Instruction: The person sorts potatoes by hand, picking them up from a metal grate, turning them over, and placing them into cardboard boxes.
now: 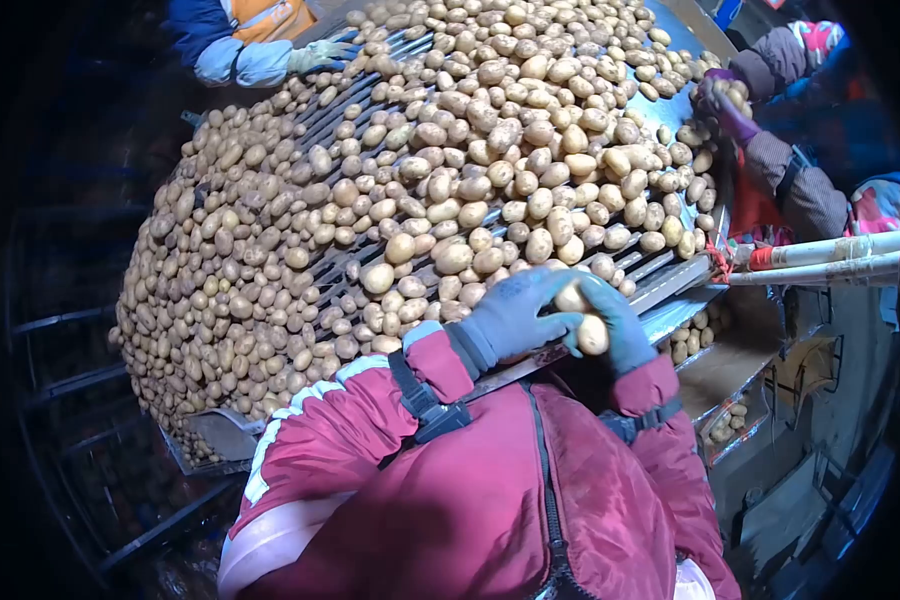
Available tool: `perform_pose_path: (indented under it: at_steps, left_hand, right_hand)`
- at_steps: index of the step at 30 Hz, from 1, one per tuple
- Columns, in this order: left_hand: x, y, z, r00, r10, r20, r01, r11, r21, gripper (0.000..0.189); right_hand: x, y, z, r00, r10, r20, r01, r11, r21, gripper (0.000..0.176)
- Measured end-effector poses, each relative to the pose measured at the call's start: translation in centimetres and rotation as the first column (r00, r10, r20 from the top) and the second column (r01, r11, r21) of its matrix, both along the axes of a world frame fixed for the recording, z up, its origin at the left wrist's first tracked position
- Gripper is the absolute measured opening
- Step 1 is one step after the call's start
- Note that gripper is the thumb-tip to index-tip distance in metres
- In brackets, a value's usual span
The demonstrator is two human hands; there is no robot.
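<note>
My left hand [515, 312], in a blue-grey glove, is curled around a pale potato [571, 298] at the near edge of the sorting table. Close against it, my right hand [618, 322] in a greenish-grey glove closes on another potato [593, 335]. The two hands nearly touch, so which fingers bear on which potato is partly hidden. Just beyond them, a large heap of potatoes [470, 187] covers the slatted metal bed [342, 122].
A metal rail [670, 283] edges the table, with white pipes [820, 258] tied on at right. Below are chutes [735, 352] holding potatoes. One co-worker's gloved hand [322, 55] rests at the far left; another co-worker's purple gloves [722, 105] hold potatoes at right.
</note>
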State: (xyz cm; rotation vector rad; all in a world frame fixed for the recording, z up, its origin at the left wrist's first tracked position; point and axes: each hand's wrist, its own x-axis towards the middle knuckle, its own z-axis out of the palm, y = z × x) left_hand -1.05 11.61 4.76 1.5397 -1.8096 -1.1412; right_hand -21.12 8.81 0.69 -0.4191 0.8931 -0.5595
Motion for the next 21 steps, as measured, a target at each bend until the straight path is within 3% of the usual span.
perform_pose_path:
  at_steps: [1,2,3,4,5,6,7,9,11,13,14,15,16,17,18,19,20,21]
  left_hand:
    - [0.3,0.7,-0.6,0.999,-0.008,-0.045,0.008,1.000,-0.003,0.051]
    - [1.6,1.5,-2.5,0.996,0.064,-0.068,-0.061,0.997,0.051,0.043]
    - [3.6,1.6,-3.9,0.993,0.121,-0.017,-0.122,0.983,-0.138,0.039]
    - [5.8,1.5,-3.7,0.974,0.227,-0.017,-0.227,0.972,-0.057,0.034]
    - [7.9,1.3,-4.2,0.970,0.234,0.067,-0.223,0.964,-0.146,0.035]
    - [9.9,1.1,-4.8,0.955,0.254,0.153,-0.215,0.948,-0.234,0.036]
    - [12.0,0.9,-5.3,0.929,0.286,0.237,-0.204,0.926,-0.318,0.037]
    - [12.9,1.1,-7.3,0.884,0.272,0.379,-0.129,0.923,-0.361,0.041]
    - [11.9,1.3,-8.7,0.856,0.272,0.440,-0.143,0.942,-0.305,0.045]
    - [12.0,1.0,-10.6,0.819,0.266,0.508,-0.156,0.956,-0.250,0.049]
    - [13.0,1.1,-13.9,0.907,0.310,0.286,-0.269,0.947,-0.176,0.051]
    - [12.0,1.2,-9.2,0.924,0.377,0.062,-0.378,0.926,0.005,0.052]
    - [11.0,1.3,-4.1,0.859,0.492,-0.142,-0.464,0.865,0.191,0.053]
    - [10.9,1.5,-2.0,0.728,0.642,-0.238,-0.532,0.749,0.394,0.049]
    - [13.1,2.3,-2.5,0.717,0.653,-0.245,-0.524,0.737,0.427,0.050]
    - [15.4,3.5,-2.8,0.707,0.665,-0.241,-0.531,0.724,0.440,0.050]
    - [17.8,4.6,-3.2,0.697,0.677,-0.236,-0.538,0.711,0.453,0.050]
    - [19.2,6.1,-3.1,0.776,0.570,-0.269,-0.554,0.820,0.140,0.046]
  right_hand:
    - [-2.0,0.3,-0.1,0.997,0.071,0.012,-0.069,0.992,-0.103,0.042]
    - [-3.4,0.5,2.2,0.992,0.057,-0.113,-0.069,0.992,-0.108,0.044]
    - [-5.8,0.6,2.9,0.981,0.081,-0.176,-0.106,0.985,-0.139,0.049]
    - [-9.0,1.2,2.4,0.948,0.048,-0.314,-0.112,0.976,-0.188,0.052]
    - [-11.8,1.0,3.9,0.927,0.080,-0.367,-0.131,0.984,-0.117,0.042]
    - [-16.0,1.2,2.5,0.873,0.080,-0.481,-0.227,0.939,-0.256,0.047]
    - [-19.0,1.3,3.1,0.788,0.089,-0.609,-0.309,0.913,-0.266,0.048]
    - [-20.7,2.0,3.5,0.531,-0.127,-0.837,-0.291,0.901,-0.322,0.043]
    - [-19.9,1.1,3.9,0.711,-0.204,-0.673,-0.026,0.949,-0.315,0.037]
    - [-13.2,-0.3,3.6,0.803,-0.252,-0.540,0.037,0.926,-0.377,0.032]
    - [-9.3,-1.3,3.1,0.794,-0.230,-0.563,0.008,0.929,-0.369,0.031]
    - [-6.5,-2.6,1.3,0.844,-0.200,-0.497,-0.044,0.899,-0.437,0.035]
    - [-3.3,-4.1,0.3,0.843,-0.184,-0.505,-0.072,0.893,-0.445,0.040]
    - [-0.8,-5.8,-0.7,0.800,-0.194,-0.568,-0.175,0.830,-0.530,0.045]
    - [1.3,-7.2,-2.8,0.779,-0.195,-0.596,-0.249,0.776,-0.579,0.049]
    - [2.8,-9.2,-5.1,0.585,-0.160,-0.795,-0.517,0.682,-0.518,0.054]
    - [4.7,-9.5,-6.1,0.446,-0.248,-0.860,-0.632,0.593,-0.499,0.055]
    - [6.7,-9.4,-6.5,0.304,-0.350,-0.886,-0.737,0.503,-0.452,0.056]
